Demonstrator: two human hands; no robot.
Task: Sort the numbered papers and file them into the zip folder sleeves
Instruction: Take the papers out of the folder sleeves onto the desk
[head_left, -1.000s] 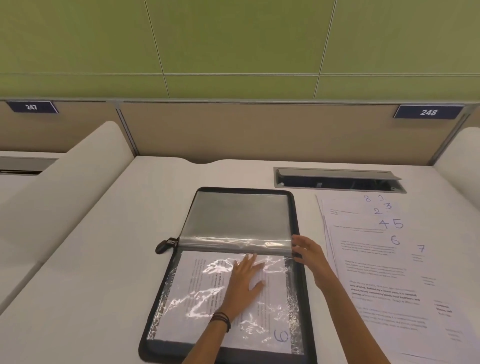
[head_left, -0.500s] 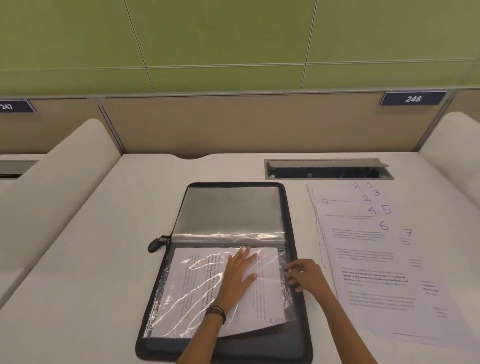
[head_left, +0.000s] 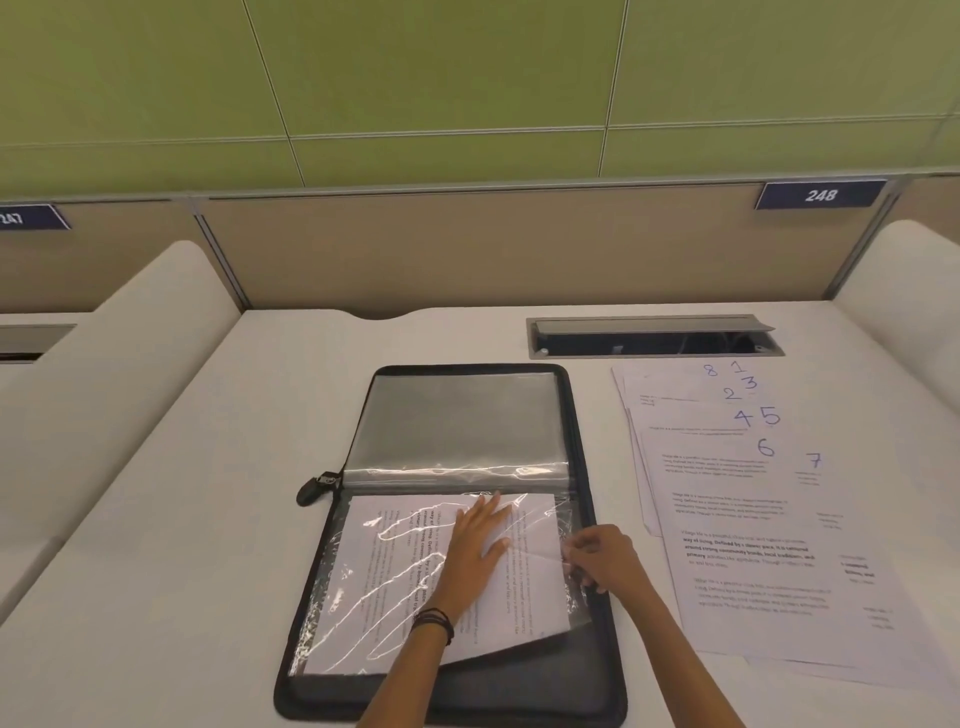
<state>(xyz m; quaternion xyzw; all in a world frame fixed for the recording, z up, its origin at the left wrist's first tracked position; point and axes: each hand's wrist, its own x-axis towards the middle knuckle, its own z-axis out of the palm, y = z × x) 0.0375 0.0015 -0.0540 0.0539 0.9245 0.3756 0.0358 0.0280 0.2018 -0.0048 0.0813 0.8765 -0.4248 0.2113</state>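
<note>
A black zip folder (head_left: 597, 649) lies open on the white desk. Its near half holds a clear plastic sleeve (head_left: 363, 597) with a printed paper (head_left: 524, 613) partly inside; the paper's near right corner lifts off the folder. My left hand (head_left: 478, 545) presses flat on the sleeve and paper with straight fingers. My right hand (head_left: 597, 561) pinches the sleeve's right edge. Empty sleeves (head_left: 457, 421) are flipped onto the far half. A fanned stack of numbered papers (head_left: 753, 545) lies to the right.
A zip pull (head_left: 314, 488) sticks out at the folder's left side. A grey cable hatch (head_left: 654, 338) is set into the desk behind the papers. Padded dividers (head_left: 130, 364) rise on both sides, and a partition wall closes the back.
My right hand moved from the folder's spine down to the sleeve's right edge. The paper slid further into the sleeve, its "6" corner now hidden, its near corner lifted. The left hand stayed flat.
</note>
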